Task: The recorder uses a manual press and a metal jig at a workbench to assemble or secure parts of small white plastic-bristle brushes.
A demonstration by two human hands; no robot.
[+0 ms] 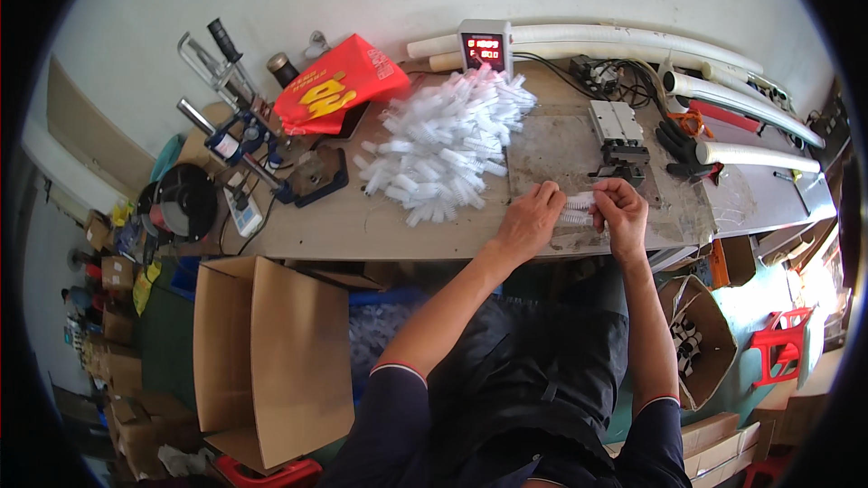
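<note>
Near the table's front edge, my left hand and my right hand are close together. Between them are clear, ribbed plastic pieces, apparently two, lying side by side. Bent fingers of the left hand close on their left ends. At the other end, my right thumb and fingers pinch them. A large heap of similar clear ribbed pieces lies on the table to the left. Just beyond my right hand stands a small metal fixture with a dark lower part.
A counter box with red digits stands behind the heap. White tubes line the wall. Left are a red bag and a blue-based hand press. Below stand an open cardboard box and a carton of small parts.
</note>
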